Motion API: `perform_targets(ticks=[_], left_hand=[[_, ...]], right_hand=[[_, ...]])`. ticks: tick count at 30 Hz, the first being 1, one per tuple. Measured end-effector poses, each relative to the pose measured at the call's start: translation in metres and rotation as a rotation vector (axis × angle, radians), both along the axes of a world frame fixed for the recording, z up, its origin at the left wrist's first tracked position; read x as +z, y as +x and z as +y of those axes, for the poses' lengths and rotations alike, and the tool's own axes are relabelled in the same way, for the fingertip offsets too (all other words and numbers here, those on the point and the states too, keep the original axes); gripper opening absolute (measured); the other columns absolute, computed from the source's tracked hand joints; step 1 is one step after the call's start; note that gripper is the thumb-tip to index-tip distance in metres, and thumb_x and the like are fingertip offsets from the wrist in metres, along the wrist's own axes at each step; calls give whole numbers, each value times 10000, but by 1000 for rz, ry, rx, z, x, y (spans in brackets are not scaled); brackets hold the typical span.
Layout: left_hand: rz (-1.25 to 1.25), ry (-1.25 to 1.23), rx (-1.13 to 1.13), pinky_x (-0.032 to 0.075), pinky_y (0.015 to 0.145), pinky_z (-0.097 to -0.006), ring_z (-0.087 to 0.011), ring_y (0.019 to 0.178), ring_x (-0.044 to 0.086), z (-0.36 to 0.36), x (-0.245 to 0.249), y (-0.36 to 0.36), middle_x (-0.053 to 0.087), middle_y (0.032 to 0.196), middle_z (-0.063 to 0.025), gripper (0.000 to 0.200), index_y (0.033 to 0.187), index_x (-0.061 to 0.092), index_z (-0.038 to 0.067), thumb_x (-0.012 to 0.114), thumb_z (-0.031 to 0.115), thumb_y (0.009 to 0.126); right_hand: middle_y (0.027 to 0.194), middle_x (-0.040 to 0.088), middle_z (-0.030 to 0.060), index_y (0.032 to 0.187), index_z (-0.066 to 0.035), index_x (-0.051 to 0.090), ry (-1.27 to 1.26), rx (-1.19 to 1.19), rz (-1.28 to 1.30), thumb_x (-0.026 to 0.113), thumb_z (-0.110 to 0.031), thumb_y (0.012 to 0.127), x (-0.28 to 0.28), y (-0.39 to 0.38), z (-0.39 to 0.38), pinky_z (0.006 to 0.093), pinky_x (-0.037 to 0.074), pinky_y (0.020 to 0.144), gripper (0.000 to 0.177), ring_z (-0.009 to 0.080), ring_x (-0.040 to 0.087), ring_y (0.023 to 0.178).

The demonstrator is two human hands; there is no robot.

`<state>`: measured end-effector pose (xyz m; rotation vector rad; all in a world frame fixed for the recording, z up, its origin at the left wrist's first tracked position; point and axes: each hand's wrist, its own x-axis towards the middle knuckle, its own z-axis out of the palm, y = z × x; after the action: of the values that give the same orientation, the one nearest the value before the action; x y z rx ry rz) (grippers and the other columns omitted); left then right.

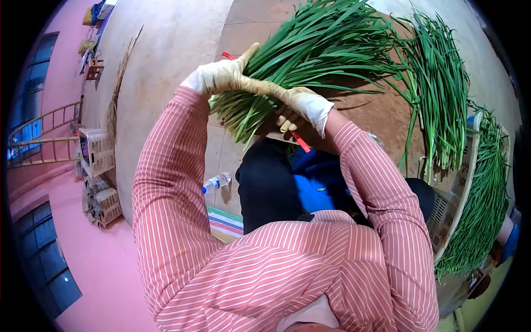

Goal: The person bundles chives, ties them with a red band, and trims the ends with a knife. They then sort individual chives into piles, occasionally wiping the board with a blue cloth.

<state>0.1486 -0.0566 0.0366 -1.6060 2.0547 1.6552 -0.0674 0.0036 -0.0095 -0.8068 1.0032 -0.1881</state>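
Observation:
A thick bunch of garlic chives (326, 50) lies over the brown board in front of me, cut ends toward me at the lower left. Gloved in off-white, my left hand (218, 76) is closed round the stem end from the left, with a red tip showing just behind it. From the right, my gloved right hand (303, 105) reaches across the stems, and its fingers curl underneath. A red strip (300, 141) sticks out below those curled fingers. Both hands meet over the stems; the strip's middle is hidden by hands and chives.
Another pile of chives (442, 88) lies on the right side of the brown board (370, 119). Farther right, a pale plastic crate (462, 191) holds more greens. A water bottle (217, 182) lies on the floor at left, with a straw broom (119, 83) and crates (98, 150) beyond.

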Motion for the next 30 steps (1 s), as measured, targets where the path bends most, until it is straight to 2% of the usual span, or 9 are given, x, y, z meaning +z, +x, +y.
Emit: perform_targets(ticks=[4,10,12,14,15,16,19,26,30], left_hand=[[-196,-322,-39,333,1055,-307,-291,1290,428,43,13,-28,430,1389,-245,1327,1501,5,52,908,256,550],[-212,-360,74,340,1045,-291,-270,1255,457,47,6,-32,464,1362,-224,1258,1500,79,37,886,167,543],[-140,-346,88,349,1036,-288,-263,1243,465,46,-2,-28,477,1349,-217,1259,1500,83,40,886,166,538],[-157,-393,86,358,1030,-292,-274,1231,479,46,-2,-28,489,1331,-220,1237,1502,100,56,874,168,543],[-199,-377,90,364,1028,-298,-280,1222,488,48,5,-32,494,1320,-224,1223,1503,108,67,865,165,548],[-242,-357,90,370,1027,-305,-287,1213,497,49,9,-34,500,1310,-227,1208,1504,117,78,856,163,553],[-281,-379,60,379,1025,-322,-307,1201,508,47,7,-32,494,1307,-237,1183,1503,136,88,842,169,558],[-259,-346,80,389,1020,-343,-337,1204,498,46,9,-28,483,1306,-248,1178,1506,129,105,830,211,565],[-274,-363,30,439,977,-403,-391,1146,530,43,0,-22,495,1266,-249,1251,1512,66,165,839,362,548]], right_hand=[[739,652,214,1012,17,613,23,43,-78,528,-728,790,6,-1,-7,312,526,486,782,280,661,577],[708,662,164,899,51,638,34,241,29,552,-683,811,5,-20,-16,315,538,513,744,247,649,548],[739,672,158,909,13,650,-398,450,263,646,-577,800,-1,-36,-15,336,545,576,600,245,667,625],[825,673,156,954,-34,652,-1153,462,278,733,-406,743,-6,-61,11,374,541,686,435,256,672,764],[1035,645,153,1077,-81,634,-1143,685,362,753,-320,675,29,-66,20,394,487,868,483,309,617,984],[1187,571,146,1263,-106,524,-1437,644,342,771,-295,654,15,-75,33,423,430,954,683,320,542,1116],[1316,466,133,1405,-152,371,-1583,737,364,778,-315,652,2,-75,44,479,349,1016,872,340,434,1220],[1351,454,126,1417,-171,361,-1674,758,190,747,-372,669,-9,-47,35,479,362,990,866,319,435,1236],[1380,425,132,1433,-183,333,-1692,858,222,753,-384,661,-11,-62,40,498,325,1035,902,335,409,1261]])
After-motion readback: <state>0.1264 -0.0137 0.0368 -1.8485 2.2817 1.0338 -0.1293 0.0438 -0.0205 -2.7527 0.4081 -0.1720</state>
